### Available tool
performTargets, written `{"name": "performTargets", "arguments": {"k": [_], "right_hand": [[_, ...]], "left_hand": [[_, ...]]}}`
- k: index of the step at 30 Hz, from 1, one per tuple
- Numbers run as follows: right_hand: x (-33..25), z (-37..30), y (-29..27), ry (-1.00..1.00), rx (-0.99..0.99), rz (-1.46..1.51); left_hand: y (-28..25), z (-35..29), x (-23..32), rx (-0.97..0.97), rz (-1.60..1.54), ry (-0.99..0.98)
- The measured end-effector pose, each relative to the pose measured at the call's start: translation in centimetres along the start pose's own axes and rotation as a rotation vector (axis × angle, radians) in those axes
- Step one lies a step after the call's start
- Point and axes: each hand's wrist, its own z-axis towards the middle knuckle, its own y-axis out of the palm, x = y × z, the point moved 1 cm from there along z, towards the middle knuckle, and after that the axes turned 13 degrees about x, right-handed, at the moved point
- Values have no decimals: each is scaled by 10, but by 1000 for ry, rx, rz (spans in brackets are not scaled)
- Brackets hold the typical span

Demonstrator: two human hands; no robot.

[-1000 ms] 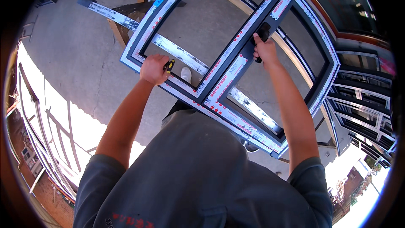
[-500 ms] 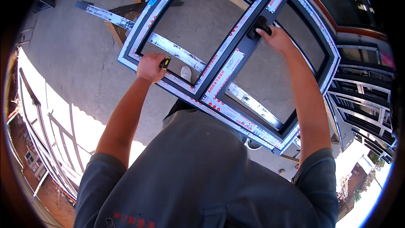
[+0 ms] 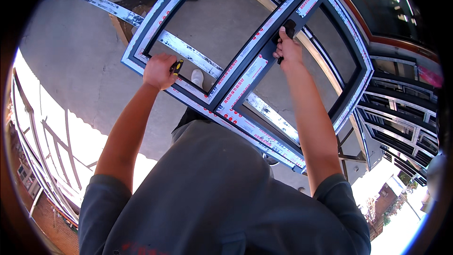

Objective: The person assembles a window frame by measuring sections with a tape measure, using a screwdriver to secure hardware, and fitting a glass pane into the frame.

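Note:
A dark grey window frame [image 3: 213,105] with two openings lies in front of me, partly covered in white printed protective film. My left hand [image 3: 160,72] is closed on a small black-and-yellow tool [image 3: 176,67]. That hand rests at the near left corner of the left opening. The tool's working end is hidden, so its kind cannot be told. My right hand [image 3: 288,51] is wrapped round a black window handle [image 3: 289,25] on the middle bar, thumb lying along its upper part. A dark end of the handle shows below the fingers.
Film-covered support bars [image 3: 188,53] run beneath the frame, one jutting out left on a wooden stand [image 3: 120,29]. Several frames [image 3: 401,108] are stacked at the right. An orange-brown framed glass panel [image 3: 377,4] stands at the far right. My shoe [image 3: 197,78] shows through the left opening.
My right hand has shifted from the handle's right side to its near side, and the handle now points toward me instead of right. The frame sits slightly further left in view.

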Motion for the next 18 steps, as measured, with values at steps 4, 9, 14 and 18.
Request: {"name": "performTargets", "arguments": {"k": [4, 9, 14, 18], "right_hand": [[4, -16, 37, 79, 208, 292], [9, -12, 29, 40, 124, 261], [12, -54, 15, -120, -33, 78], [84, -79, -17, -605, 68, -439]], "left_hand": [[-2, 1, 0, -15, 4, 29], [-2, 2, 0, 0, -9, 31], [0, 0, -1, -16, 2, -5], [-4, 3, 4, -16, -30, 1]]}}
